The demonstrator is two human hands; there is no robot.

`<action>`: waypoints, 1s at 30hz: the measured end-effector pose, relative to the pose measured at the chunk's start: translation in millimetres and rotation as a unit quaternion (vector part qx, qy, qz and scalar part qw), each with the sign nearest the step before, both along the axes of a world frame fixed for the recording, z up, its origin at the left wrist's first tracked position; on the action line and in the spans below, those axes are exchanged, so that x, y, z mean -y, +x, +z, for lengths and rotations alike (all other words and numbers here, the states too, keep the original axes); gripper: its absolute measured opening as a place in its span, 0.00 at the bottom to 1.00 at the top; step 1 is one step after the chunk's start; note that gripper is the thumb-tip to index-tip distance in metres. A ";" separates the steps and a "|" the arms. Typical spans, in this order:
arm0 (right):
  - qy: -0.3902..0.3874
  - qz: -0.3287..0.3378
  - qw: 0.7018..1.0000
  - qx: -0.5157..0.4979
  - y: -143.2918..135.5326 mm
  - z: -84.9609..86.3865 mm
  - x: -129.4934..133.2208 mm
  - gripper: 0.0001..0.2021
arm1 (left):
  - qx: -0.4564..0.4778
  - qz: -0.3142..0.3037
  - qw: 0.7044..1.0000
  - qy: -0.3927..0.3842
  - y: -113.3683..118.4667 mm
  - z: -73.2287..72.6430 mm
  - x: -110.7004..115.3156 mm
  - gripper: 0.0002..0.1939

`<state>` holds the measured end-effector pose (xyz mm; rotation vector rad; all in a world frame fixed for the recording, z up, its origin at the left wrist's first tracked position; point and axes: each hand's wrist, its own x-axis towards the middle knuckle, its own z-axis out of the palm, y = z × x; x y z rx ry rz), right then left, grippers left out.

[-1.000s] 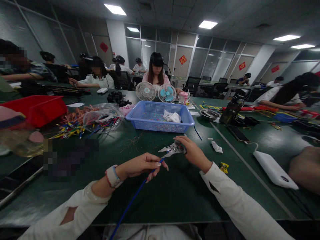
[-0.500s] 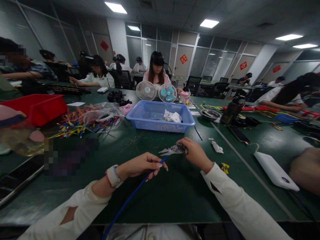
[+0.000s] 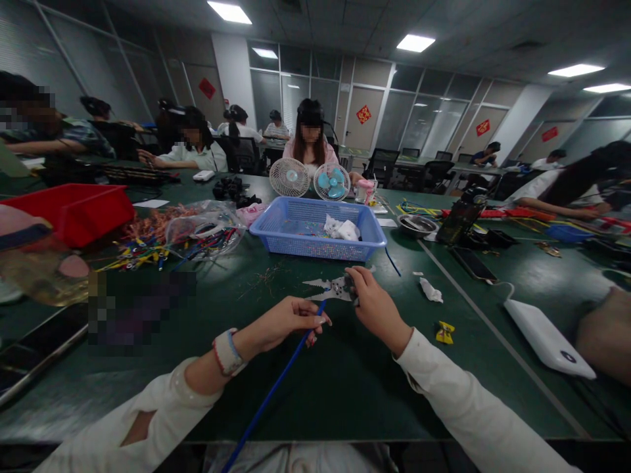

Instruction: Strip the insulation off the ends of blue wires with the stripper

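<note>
Between thumb and fingers, my left hand (image 3: 296, 320) pinches a blue wire (image 3: 280, 381) close to its upper end. The wire runs down past the table's front edge toward my lap. My right hand (image 3: 373, 299) is closed round the handles of metal wire strippers (image 3: 338, 289), whose jaws point left and stand apart. The wire's tip lies at the jaws; I cannot tell whether they touch it. My right palm and fingers mostly hide the handles.
A blue plastic basket (image 3: 318, 246) with white crumpled paper stands ahead. Left of it lie bundled wires (image 3: 148, 243) and a red bin (image 3: 73, 210). To the right are a yellow wrapper (image 3: 444, 332), a white power bank (image 3: 547, 338) and a metal bowl (image 3: 417, 225). Several people sit around.
The strippers have shifted slightly left and their jaws have spread wider. My left hand and the wire's tip have moved a little, and the wire hangs a bit further right.
</note>
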<state>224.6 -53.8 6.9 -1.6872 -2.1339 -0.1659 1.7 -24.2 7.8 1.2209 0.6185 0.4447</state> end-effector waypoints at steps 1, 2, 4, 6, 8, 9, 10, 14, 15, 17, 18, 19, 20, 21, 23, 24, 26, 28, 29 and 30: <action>0.011 -0.003 1.000 0.008 -2.4 -2.0 0.0 0.34 | 0.002 0.007 1.000 0.006 1.0 -0.5 0.5 0.12; 0.022 -0.006 1.000 0.018 -4.9 -3.9 0.1 0.34 | 0.004 0.014 1.000 0.012 2.0 -1.0 1.1 0.12; 0.042 -0.016 0.998 0.039 -9.6 -7.1 0.6 0.33 | 0.002 0.024 0.999 0.023 4.2 -1.8 2.2 0.12; 0.058 -0.030 0.996 0.058 -13.4 -9.2 1.1 0.31 | -0.003 0.032 0.999 0.030 6.3 -2.5 3.0 0.13; 0.063 -0.044 0.994 0.074 -15.8 -9.6 1.6 0.28 | -0.004 0.036 0.999 0.033 7.9 -3.3 3.4 0.13; 0.061 -0.051 0.993 0.083 -16.5 -9.1 1.7 0.27 | -0.003 0.037 0.999 0.035 8.5 -3.7 3.5 0.14; 0.056 -0.057 0.993 0.092 -16.9 -8.2 1.8 0.25 | -0.001 0.038 0.999 0.037 8.8 -4.0 3.6 0.14; 0.033 -0.083 0.988 0.128 -17.5 -2.6 2.3 0.16 | 0.000 0.040 0.998 0.046 8.6 -4.4 4.1 0.13; 0.028 -0.088 0.986 0.137 -17.5 -1.2 2.3 0.15 | -0.002 0.040 0.998 0.047 8.3 -4.3 4.3 0.13; 0.018 -0.096 0.983 0.155 -17.1 1.2 2.1 0.12 | -0.008 0.039 0.998 0.048 7.7 -3.9 4.6 0.13; 0.012 -0.098 0.982 0.164 -16.7 2.2 1.8 0.11 | -0.010 0.037 0.998 0.048 7.5 -3.6 4.8 0.13; 0.006 -0.099 0.980 0.173 -16.1 3.1 1.3 0.11 | -0.013 0.035 0.998 0.046 7.5 -3.3 5.0 0.14; 0.000 -0.102 0.979 0.179 -15.5 4.0 0.8 0.10 | -0.015 0.034 0.998 0.045 7.4 -3.0 5.2 0.14; -0.005 -0.104 0.977 0.184 -14.7 4.9 0.2 0.10 | -0.017 0.033 0.998 0.044 7.5 -2.6 5.4 0.14; -0.010 -0.107 0.977 0.185 -13.1 6.6 -0.9 0.09 | -0.019 0.029 0.998 0.042 7.5 -1.7 5.6 0.14; -0.011 -0.108 0.977 0.183 -12.2 7.2 -1.5 0.08 | -0.019 0.025 0.999 0.042 7.3 -1.2 5.6 0.14; -0.012 -0.106 0.979 0.172 -10.1 8.0 -2.7 0.08 | -0.015 0.016 0.999 0.041 6.6 0.3 5.6 0.14; -0.018 -0.099 0.983 0.155 -7.1 7.7 -4.3 0.10 | -0.010 0.004 0.999 0.040 5.4 2.2 5.7 0.14; -0.022 -0.092 0.985 0.143 -5.2 7.2 -5.3 0.11 | -0.010 -0.005 0.999 0.040 4.6 3.2 5.9 0.14; -0.025 -0.083 0.988 0.131 -3.0 6.5 -6.5 0.14 | -0.011 -0.016 0.999 0.040 3.9 4.1 6.0 0.13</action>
